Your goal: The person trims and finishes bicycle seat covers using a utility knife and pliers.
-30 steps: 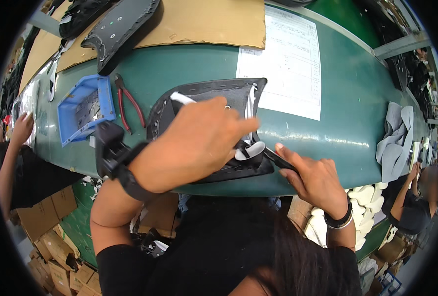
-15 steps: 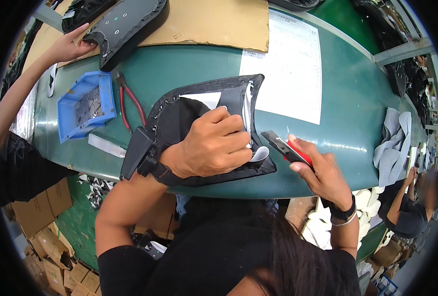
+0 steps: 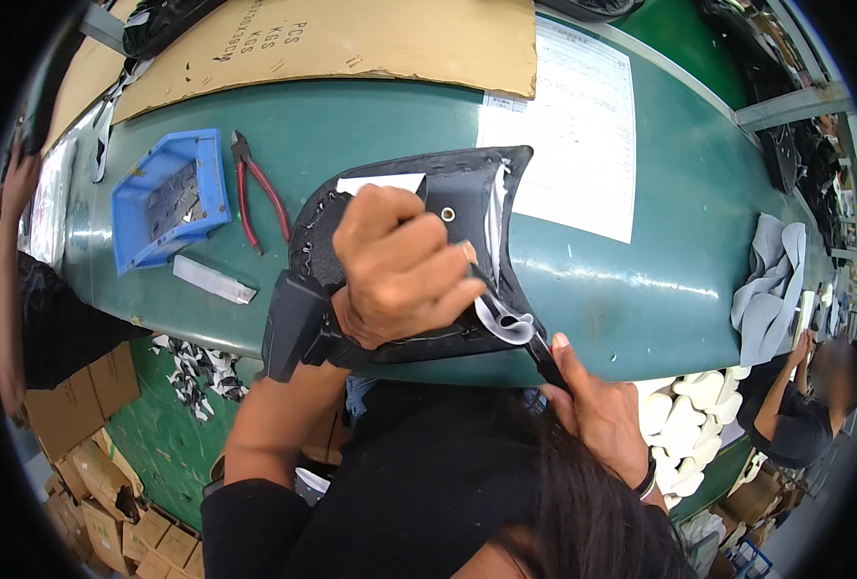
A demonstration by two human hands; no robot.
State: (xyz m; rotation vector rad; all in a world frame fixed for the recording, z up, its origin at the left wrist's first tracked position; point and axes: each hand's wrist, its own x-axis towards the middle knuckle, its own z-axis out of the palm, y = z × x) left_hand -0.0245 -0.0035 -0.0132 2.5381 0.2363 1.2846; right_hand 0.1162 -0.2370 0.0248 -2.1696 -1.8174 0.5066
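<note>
A black covered panel [image 3: 468, 193] lies on the green table in front of me, its underside up, with staples along its folded rim and a small metal-ringed hole. My left hand [image 3: 399, 268] is closed over it, gripping the loose cover fabric [image 3: 505, 326], whose pale inner side shows in a curl. In my right hand [image 3: 597, 415] is a utility knife [image 3: 550, 367], its front end at that fabric by the panel's near right corner. The fingers partly hide the knife's handle, and the blade's edge cannot be made out.
Left of the panel are red-handled pliers [image 3: 259, 193], a blue bin [image 3: 131, 227] of small metal pieces and a pale strip [image 3: 213, 280]. Cardboard [image 3: 370, 43] and a printed sheet [image 3: 563, 145] lie beyond. Grey cloth [image 3: 768, 289] sits right. A co-worker's arm [image 3: 9, 280] is far left.
My right hand has brought the knife left and down to the fabric's edge. My left hand has pulled the fabric back, uncovering the ringed hole. The co-worker's panel has moved off leftward.
</note>
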